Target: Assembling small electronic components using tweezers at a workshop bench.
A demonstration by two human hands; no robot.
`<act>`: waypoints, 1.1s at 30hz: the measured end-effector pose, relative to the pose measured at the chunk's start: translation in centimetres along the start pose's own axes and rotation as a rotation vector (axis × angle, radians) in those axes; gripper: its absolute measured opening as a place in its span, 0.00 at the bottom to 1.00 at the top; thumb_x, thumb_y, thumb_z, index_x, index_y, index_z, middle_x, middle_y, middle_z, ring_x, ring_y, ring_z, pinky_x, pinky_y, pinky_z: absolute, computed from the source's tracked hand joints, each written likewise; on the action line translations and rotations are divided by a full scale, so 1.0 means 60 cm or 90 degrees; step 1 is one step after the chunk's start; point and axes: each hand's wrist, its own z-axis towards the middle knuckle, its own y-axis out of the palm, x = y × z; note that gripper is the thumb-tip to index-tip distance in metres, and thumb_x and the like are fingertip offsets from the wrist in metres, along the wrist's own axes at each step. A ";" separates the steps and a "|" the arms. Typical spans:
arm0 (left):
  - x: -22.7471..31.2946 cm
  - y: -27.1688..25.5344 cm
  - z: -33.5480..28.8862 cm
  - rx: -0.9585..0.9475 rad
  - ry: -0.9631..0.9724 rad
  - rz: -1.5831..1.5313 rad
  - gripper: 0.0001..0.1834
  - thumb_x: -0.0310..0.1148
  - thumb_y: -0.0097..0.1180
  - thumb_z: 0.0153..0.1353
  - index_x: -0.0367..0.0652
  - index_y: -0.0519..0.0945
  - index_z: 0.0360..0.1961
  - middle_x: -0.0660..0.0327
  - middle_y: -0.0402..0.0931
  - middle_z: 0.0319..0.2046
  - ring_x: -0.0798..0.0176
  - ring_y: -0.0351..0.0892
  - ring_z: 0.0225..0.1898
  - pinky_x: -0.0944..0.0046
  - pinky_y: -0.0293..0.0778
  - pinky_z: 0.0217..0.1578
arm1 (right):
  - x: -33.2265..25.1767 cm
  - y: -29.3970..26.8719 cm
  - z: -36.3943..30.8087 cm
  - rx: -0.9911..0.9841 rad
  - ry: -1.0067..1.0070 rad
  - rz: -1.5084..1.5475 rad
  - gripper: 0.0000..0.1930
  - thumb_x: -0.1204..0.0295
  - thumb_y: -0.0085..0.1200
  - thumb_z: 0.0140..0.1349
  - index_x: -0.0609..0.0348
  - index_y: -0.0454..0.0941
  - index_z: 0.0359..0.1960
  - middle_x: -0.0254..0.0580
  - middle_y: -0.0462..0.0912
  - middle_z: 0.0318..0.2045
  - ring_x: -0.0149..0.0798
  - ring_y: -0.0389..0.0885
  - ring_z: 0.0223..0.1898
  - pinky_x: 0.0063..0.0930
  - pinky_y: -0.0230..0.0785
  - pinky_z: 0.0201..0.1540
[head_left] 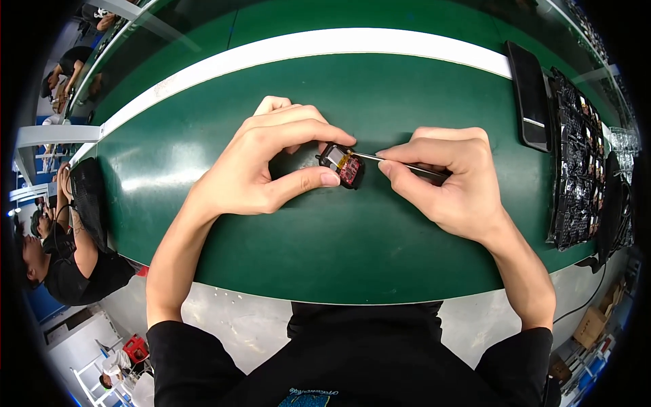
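Between the thumb and fingers of my left hand (274,152) is a small black device casing (342,165), its inside facing up. A silvery part, a bit of yellow tape and a red circuit board show in it. My right hand (451,169) pinches a thin metal tool (400,163) like tweezers or a pick; its exact kind is unclear. The tool points left, and its tip reaches the upper right edge of the casing. Both hands are above the middle of the green table.
A black phone-like slab (530,98) lies at the table's far right, beside a stack of black trays (575,163) holding small parts. A white strip (325,42) crosses the table's far side. At the left edge, a person in black (78,254) sits by a black mesh item (90,197).
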 end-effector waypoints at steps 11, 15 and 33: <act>0.004 0.001 0.003 0.002 0.024 0.019 0.22 0.40 0.80 0.60 0.43 0.92 0.52 0.62 0.88 0.43 0.62 0.78 0.40 0.62 0.68 0.46 | 0.000 0.001 0.000 0.006 -0.012 -0.001 0.03 0.82 0.69 0.60 0.67 0.92 0.34 0.42 0.85 0.21 0.31 0.79 0.18 0.28 0.63 0.22; 0.003 0.001 0.002 0.004 0.044 0.054 0.21 0.41 0.80 0.60 0.43 0.91 0.51 0.62 0.89 0.42 0.62 0.78 0.40 0.62 0.68 0.46 | 0.001 0.004 0.000 -0.001 -0.017 -0.001 0.03 0.82 0.69 0.60 0.67 0.93 0.35 0.42 0.85 0.21 0.31 0.79 0.18 0.28 0.63 0.22; 0.003 0.002 0.005 0.013 0.041 0.042 0.23 0.40 0.82 0.56 0.43 0.91 0.51 0.63 0.87 0.40 0.64 0.69 0.34 0.62 0.65 0.48 | 0.006 0.003 -0.006 0.012 -0.037 -0.006 0.04 0.82 0.69 0.58 0.66 0.94 0.35 0.40 0.84 0.20 0.32 0.77 0.16 0.29 0.61 0.20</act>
